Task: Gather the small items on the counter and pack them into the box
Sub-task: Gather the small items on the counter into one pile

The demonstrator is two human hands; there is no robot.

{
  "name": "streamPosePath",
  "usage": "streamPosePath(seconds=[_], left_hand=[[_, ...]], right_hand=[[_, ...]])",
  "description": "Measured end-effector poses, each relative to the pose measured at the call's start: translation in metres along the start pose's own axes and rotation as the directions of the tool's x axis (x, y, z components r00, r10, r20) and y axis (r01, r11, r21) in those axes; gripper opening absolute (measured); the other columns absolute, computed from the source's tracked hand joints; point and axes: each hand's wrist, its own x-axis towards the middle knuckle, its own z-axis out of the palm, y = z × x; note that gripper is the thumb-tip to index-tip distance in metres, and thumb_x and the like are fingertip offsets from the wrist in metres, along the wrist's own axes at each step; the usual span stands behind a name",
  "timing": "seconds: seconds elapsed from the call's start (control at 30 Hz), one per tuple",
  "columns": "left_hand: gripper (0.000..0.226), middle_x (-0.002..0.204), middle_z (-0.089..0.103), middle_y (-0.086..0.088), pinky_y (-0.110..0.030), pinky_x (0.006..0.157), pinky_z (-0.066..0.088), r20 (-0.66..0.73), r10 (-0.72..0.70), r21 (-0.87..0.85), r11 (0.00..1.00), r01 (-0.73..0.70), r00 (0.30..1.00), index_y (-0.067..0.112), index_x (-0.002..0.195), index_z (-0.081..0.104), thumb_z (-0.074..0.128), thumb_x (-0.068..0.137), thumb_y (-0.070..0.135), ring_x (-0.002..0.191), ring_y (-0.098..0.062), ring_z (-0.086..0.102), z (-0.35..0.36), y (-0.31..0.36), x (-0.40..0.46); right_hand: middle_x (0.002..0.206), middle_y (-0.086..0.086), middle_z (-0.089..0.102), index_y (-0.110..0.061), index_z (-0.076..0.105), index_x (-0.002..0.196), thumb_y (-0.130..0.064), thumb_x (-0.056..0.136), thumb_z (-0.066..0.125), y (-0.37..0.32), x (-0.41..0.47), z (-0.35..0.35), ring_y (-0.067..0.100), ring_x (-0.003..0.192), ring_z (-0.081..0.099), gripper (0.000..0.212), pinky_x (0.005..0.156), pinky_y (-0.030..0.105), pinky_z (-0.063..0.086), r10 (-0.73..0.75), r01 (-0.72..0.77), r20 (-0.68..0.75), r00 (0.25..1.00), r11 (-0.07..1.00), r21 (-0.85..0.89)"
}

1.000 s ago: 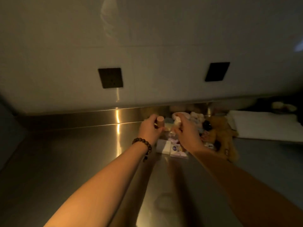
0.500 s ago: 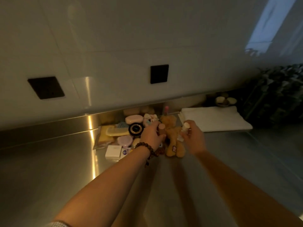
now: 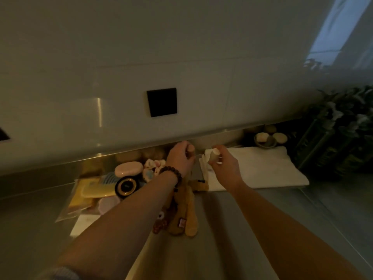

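The desk (image 3: 232, 229) is carrying a white box (image 3: 262, 168) at the back right. Both hands have moved rightward: the left hand (image 3: 179, 158) is gripping a small cylinder (image 3: 190, 150), and the right hand (image 3: 224, 166), now over the box, is pinching a pale bottle (image 3: 214, 155).

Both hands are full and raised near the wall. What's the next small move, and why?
Probably lower both items onto the white box. The left hand grips a tan cylinder, the right hand a pale cylinder, and both are clear of the pile.
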Motion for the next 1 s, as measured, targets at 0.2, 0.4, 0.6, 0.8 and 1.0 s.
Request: streamPosePath(seconds=[0.2,0.4,0.6,0.8,1.0], left_hand=[[0.023,0.099,0.061,-0.001,-0.034,0.08,0.047,0.062,-0.028,0.083,0.996,0.022,0.998,0.018,0.098,0.057,0.068,0.078,0.014,0.092,-0.02,0.056,0.026,-0.021,0.027],[0.022,0.101,0.058,-0.004,-0.035,0.072,0.049,0.107,-0.08,0.216,0.975,0.055,0.991,0.023,0.103,0.052,0.059,0.083,0.018,0.088,-0.025,0.058,0.044,-0.037,0.026],[0.024,0.095,0.06,-0.002,-0.031,0.064,0.046,0.062,-0.101,0.224,0.971,0.085,0.993,0.027,0.103,0.051,0.06,0.083,0.017,0.084,-0.022,0.059,0.048,-0.04,0.026],[0.043,0.11,0.061,-0.003,-0.033,0.081,0.051,0.079,-0.106,0.14,0.986,0.094,0.991,0.025,0.118,0.051,0.069,0.079,0.025,0.099,-0.021,0.059,0.039,-0.039,0.018],[0.054,0.12,0.06,0.0,-0.031,0.085,0.047,0.019,-0.071,0.199,0.978,0.066,0.997,0.026,0.13,0.045,0.059,0.082,0.048,0.107,-0.02,0.056,0.011,-0.028,-0.012]], right_hand=[[0.088,-0.01,0.06,-0.023,0.053,0.109,-0.027,0.092,0.059,0.024,0.037,0.035,0.003,0.078,0.057,0.018,0.061,0.009,0.041,0.04,-0.042,0.072,0.997,0.999,0.029],[0.091,-0.005,0.064,-0.026,0.053,0.098,-0.023,0.088,0.065,0.04,0.044,0.056,0.009,0.084,0.061,0.016,0.065,0.015,0.047,0.065,-0.066,0.205,0.977,0.998,-0.002],[0.095,-0.004,0.065,-0.024,0.054,0.101,-0.02,0.085,0.067,0.042,0.044,0.06,0.011,0.088,0.062,0.021,0.072,0.019,0.049,0.06,-0.063,0.217,0.974,0.998,0.007],[0.117,-0.002,0.061,-0.024,0.047,0.13,-0.035,0.081,0.071,0.039,0.042,0.047,0.012,0.103,0.057,0.055,0.082,0.022,0.044,0.083,-0.089,0.25,0.965,0.996,0.011],[0.141,0.005,0.047,-0.022,0.032,0.144,-0.033,0.085,0.068,0.023,0.025,0.021,0.02,0.127,0.045,0.07,0.096,0.026,0.035,0.068,-0.051,0.248,0.966,0.996,-0.075]])
